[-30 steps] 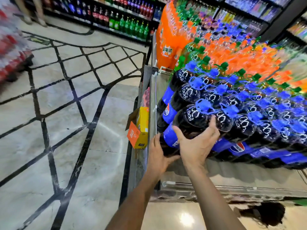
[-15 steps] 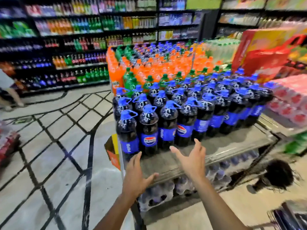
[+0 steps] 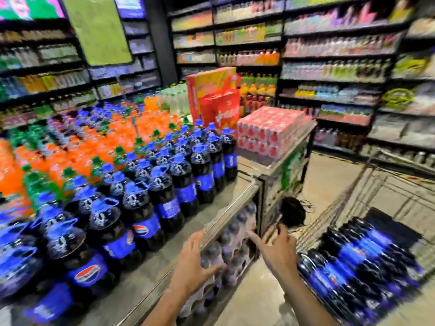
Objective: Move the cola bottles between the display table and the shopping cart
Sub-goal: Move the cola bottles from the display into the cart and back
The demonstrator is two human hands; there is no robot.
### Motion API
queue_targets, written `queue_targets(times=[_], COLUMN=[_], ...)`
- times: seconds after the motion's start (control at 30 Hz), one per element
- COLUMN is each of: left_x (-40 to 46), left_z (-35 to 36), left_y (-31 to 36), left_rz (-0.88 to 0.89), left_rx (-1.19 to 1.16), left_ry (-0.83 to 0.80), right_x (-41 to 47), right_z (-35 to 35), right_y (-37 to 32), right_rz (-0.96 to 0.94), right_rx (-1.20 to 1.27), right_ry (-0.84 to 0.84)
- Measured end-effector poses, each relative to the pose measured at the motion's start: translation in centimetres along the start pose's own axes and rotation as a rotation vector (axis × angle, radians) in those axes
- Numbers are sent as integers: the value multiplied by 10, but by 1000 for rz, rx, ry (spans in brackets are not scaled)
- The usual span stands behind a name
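Several cola bottles (image 3: 141, 215) with blue caps and blue labels stand in rows on the display table (image 3: 226, 198) at the left. More cola bottles (image 3: 357, 262) lie on their sides in the wire shopping cart (image 3: 386, 191) at the lower right. My left hand (image 3: 193, 262) hovers with fingers spread in front of the table's edge, holding nothing. My right hand (image 3: 275, 250) is spread too, empty, between the table corner and the cart, close to the lying bottles. The picture is blurred by motion.
Orange and green soda bottles (image 3: 113, 142) fill the table behind the cola. Shrink-wrapped bottle packs (image 3: 230, 252) sit under the table. A second stand holds red can packs (image 3: 270, 128). A dark mop head (image 3: 292, 212) lies on the floor. Drink shelves (image 3: 329, 57) line the back.
The view has swung right from the table toward the cart. Both hands let go of the bottle set on the table and moved right, empty.
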State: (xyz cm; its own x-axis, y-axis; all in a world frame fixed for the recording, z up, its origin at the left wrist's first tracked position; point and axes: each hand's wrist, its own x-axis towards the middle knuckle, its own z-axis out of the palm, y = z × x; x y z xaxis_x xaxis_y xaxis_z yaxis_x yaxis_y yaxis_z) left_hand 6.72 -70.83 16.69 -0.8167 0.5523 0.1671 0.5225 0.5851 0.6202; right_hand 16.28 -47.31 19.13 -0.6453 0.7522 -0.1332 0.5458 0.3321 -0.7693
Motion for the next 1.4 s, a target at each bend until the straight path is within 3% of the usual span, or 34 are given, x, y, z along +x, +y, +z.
queue_targets(times=[0.27,0.57,0.77,1.07,1.4], left_x=[118,162,189,241,354], left_z=[111,250,317,383,525], left_y=[49,143,193,206,209], left_rz=[260,441,424,340,529], left_rx=[49,-25,18,169,258], left_ry=[-239,-565,-689,-817,-1022], right_x=[59,88,135,211,300], right_z=[-56,-120,-143,-147,-127], right_y=[77,184,250,304,344], right_rz=[265,563,670,803,1068], right_rx=[29,110,165,183,279], right_ry=[176,330,313,222,229])
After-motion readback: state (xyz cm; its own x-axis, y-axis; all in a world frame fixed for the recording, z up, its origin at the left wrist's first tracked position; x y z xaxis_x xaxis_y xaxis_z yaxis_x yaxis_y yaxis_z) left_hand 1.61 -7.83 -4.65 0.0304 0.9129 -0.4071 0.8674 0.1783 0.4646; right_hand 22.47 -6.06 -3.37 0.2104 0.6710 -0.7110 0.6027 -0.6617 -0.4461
